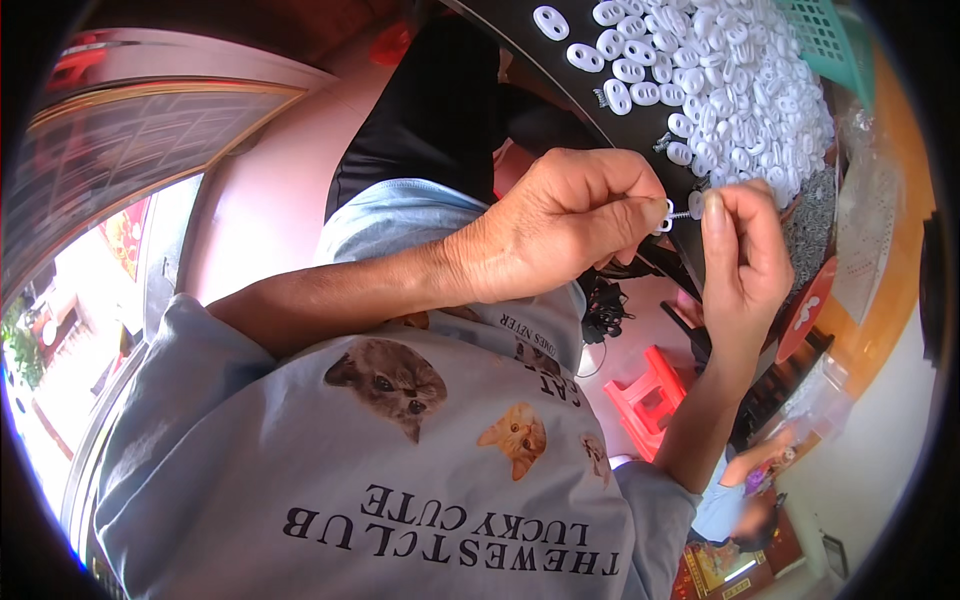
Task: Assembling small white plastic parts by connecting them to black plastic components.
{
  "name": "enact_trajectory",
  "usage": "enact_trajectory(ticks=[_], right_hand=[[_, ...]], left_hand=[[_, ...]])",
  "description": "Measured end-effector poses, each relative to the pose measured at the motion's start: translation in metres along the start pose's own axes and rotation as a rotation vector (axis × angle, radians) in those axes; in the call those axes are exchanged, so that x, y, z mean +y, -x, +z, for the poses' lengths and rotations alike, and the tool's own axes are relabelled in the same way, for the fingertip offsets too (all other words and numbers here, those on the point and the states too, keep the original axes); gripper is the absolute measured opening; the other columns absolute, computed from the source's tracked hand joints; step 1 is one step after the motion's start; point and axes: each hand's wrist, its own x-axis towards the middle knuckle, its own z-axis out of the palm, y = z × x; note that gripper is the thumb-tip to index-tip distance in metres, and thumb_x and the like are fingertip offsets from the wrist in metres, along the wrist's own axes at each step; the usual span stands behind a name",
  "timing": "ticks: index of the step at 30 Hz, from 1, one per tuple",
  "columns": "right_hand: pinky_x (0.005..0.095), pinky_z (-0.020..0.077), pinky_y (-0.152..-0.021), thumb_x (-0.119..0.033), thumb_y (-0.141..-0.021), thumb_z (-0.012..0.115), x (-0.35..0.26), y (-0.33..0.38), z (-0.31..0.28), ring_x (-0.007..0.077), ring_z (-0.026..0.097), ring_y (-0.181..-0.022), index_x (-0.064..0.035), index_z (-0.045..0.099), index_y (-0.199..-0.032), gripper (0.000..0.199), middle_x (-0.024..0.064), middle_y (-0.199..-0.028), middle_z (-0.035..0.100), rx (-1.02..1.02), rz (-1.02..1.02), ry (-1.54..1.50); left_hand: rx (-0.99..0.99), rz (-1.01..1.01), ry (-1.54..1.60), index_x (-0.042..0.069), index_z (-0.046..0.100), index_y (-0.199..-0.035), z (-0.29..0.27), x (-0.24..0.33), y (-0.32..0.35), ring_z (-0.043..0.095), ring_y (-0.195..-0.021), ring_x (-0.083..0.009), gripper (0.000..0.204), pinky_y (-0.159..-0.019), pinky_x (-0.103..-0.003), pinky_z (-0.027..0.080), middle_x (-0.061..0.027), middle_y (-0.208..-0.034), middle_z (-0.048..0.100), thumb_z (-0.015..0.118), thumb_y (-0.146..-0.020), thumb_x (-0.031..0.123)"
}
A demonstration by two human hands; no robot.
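My left hand (pixel 575 220) pinches a small white oval two-hole piece (pixel 664 216) between thumb and forefinger, above the near edge of the dark table. A thin threaded screw (pixel 681 214) runs from that piece toward my right hand (pixel 745 245). My right thumb and forefinger are pressed together at the screw's other end, where a bit of white shows; the fingertips hide most of it. Beyond both hands lies a large heap of similar white two-hole pieces (pixel 745 90), with several loose ones along its left side.
A green perforated basket (pixel 825 40) stands at the far right. Beside the heap is a grey mass of what look like small screws (pixel 815 215). A red plastic stool (pixel 648 400) is on the floor at the lower right, and another person (pixel 735 505) sits beyond it.
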Motion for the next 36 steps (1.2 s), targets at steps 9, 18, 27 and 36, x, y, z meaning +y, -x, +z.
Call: enact_trajectory(ticks=[9,18,27,36], right_hand=[[0.0382,0.0465,-0.06,-0.002,-0.083,0.065,0.006,-0.024,0.004,0.0281,0.059,-0.067,-0.0011,0.06,-0.1,0.018,0.0107,-0.088,0.054,-0.141,-0.182,0.457],[0.039,0.0476,-0.059,-0.006,-0.081,0.068,0.001,-0.033,0.004,0.0291,0.061,-0.068,-0.0041,0.06,-0.099,0.02,0.0091,-0.089,0.056,-0.165,-0.189,0.546],[0.0437,0.0464,-0.061,-0.003,-0.082,0.064,0.0,-0.043,0.006,0.0342,0.059,-0.072,-0.0051,0.052,-0.095,0.018,0.01,-0.089,0.054,-0.237,-0.178,0.539],[0.0243,0.0443,-0.06,-0.001,-0.088,0.063,-0.005,-0.032,0.011,0.011,0.057,-0.069,-0.0027,0.061,-0.101,0.014,0.0017,-0.085,0.057,-0.044,0.113,-0.055]], left_hand=[[0.041,0.013,-0.042,0.001,0.059,-0.096,-0.008,-0.002,-0.001,0.047,-0.063,-0.0055,0.018,-0.056,-0.021,0.04,0.0,-0.072,0.055,0.053,-0.099,0.018],[0.044,-0.002,-0.017,0.004,0.06,-0.098,-0.009,-0.003,-0.002,0.051,-0.067,-0.0046,0.019,-0.06,-0.019,0.042,0.0001,-0.076,0.06,0.052,-0.1,0.02],[0.046,0.004,-0.024,0.002,0.06,-0.102,-0.01,-0.004,-0.001,0.053,-0.071,-0.0049,0.019,-0.065,-0.02,0.046,-0.0016,-0.082,0.063,0.052,-0.1,0.019],[-0.002,0.091,0.008,0.001,0.059,-0.103,-0.007,-0.004,0.001,0.054,-0.074,-0.0061,0.018,-0.068,-0.021,0.047,-0.0036,-0.088,0.065,0.052,-0.1,0.016]])
